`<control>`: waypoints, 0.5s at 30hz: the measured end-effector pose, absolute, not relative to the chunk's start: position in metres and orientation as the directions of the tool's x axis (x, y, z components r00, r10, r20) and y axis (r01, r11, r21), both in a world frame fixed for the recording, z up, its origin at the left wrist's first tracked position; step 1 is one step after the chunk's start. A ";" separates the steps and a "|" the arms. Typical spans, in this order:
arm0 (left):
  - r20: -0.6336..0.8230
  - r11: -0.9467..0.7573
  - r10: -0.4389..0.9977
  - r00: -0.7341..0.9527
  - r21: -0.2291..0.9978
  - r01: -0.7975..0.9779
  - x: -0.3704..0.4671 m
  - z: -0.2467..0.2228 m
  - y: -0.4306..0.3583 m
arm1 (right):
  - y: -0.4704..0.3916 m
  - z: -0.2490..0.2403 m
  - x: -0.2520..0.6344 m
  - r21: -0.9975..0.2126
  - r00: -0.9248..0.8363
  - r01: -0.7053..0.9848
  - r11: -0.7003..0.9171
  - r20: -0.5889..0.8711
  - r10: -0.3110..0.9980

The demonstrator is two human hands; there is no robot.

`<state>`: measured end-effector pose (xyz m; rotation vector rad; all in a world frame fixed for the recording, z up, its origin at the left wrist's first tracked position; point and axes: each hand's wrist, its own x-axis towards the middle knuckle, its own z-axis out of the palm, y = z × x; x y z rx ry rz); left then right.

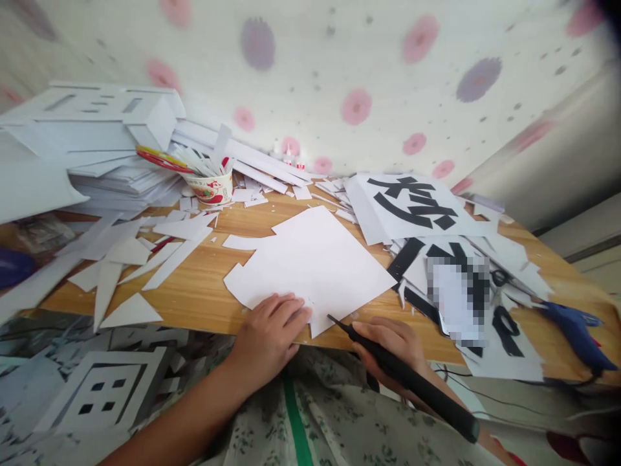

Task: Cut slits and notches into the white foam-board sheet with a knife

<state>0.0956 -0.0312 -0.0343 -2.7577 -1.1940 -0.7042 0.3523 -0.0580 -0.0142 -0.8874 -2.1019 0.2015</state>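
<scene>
A large white sheet (310, 259) with an irregular cut outline lies flat on the wooden table (204, 285). My left hand (272, 327) rests on its near edge, palm down with the fingers extended. In my right hand (392, 343), the fingers are wrapped round a black pen-shaped tool (412, 378). The tool's thin tip is at the sheet's lower corner, just right of my left hand; whether it touches the sheet is too fine to tell.
Paper scraps (130, 259) and a paper cup (212, 188) of tools lie left. Sheets with black characters (412, 207), scissors (509, 281) and a blue glue gun (577, 333) are on the right. White boards (126, 181) are stacked at the back left.
</scene>
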 end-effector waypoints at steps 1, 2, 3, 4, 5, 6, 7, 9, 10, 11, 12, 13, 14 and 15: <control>0.425 -0.693 0.683 0.594 0.122 0.710 0.096 -0.034 -0.032 | -0.059 -0.016 0.352 -0.426 -0.409 0.522 0.739 0.635 0.656; 0.416 -0.685 0.692 0.591 0.119 0.719 0.096 -0.034 -0.032 | -0.060 -0.016 0.352 -0.431 -0.410 0.520 0.737 0.631 0.658; 0.401 -0.675 0.703 0.587 0.117 0.729 0.097 -0.033 -0.033 | -0.061 -0.016 0.351 -0.435 -0.411 0.513 0.739 0.632 0.657; 0.383 -0.665 0.715 0.585 0.116 0.737 0.097 -0.032 -0.034 | -0.062 -0.016 0.350 -0.439 -0.411 0.505 0.743 0.634 0.655; 0.365 -0.659 0.724 0.585 0.116 0.743 0.097 -0.031 -0.034 | -0.064 -0.015 0.350 -0.441 -0.410 0.501 0.745 0.637 0.653; 0.353 -0.655 0.729 0.586 0.112 0.747 0.097 -0.031 -0.035 | -0.066 -0.015 0.350 -0.446 -0.413 0.503 0.740 0.629 0.659; 0.349 -0.652 0.732 0.586 0.109 0.750 0.097 -0.030 -0.036 | -0.070 -0.015 0.351 -0.454 -0.411 0.503 0.735 0.623 0.666; 0.349 -0.643 0.739 0.577 0.109 0.758 0.098 -0.030 -0.038 | -0.079 -0.020 0.359 -0.498 -0.369 0.536 0.682 0.588 0.720; 0.352 -0.635 0.745 0.566 0.117 0.764 0.098 -0.031 -0.038 | -0.084 -0.024 0.365 -0.529 -0.293 0.528 0.665 0.621 0.727; 0.355 -0.626 0.754 0.553 0.131 0.769 0.099 -0.032 -0.039 | -0.088 -0.028 0.372 -0.582 -0.164 0.563 0.588 0.618 0.769; 0.361 -0.618 0.761 0.540 0.148 0.772 0.100 -0.033 -0.040 | -0.091 -0.033 0.379 -0.663 0.026 0.581 0.472 0.594 0.804; 0.372 -0.611 0.766 0.525 0.165 0.774 0.102 -0.035 -0.041 | -0.092 -0.037 0.386 -0.768 0.170 0.526 0.364 0.515 0.840; 0.387 -0.607 0.767 0.512 0.179 0.774 0.104 -0.035 -0.042 | -0.092 -0.040 0.392 -0.869 0.288 0.398 0.294 0.423 0.859; 0.399 -0.608 0.765 0.505 0.190 0.771 0.106 -0.035 -0.043 | -0.090 -0.040 0.395 -0.933 0.384 0.255 0.253 0.338 0.859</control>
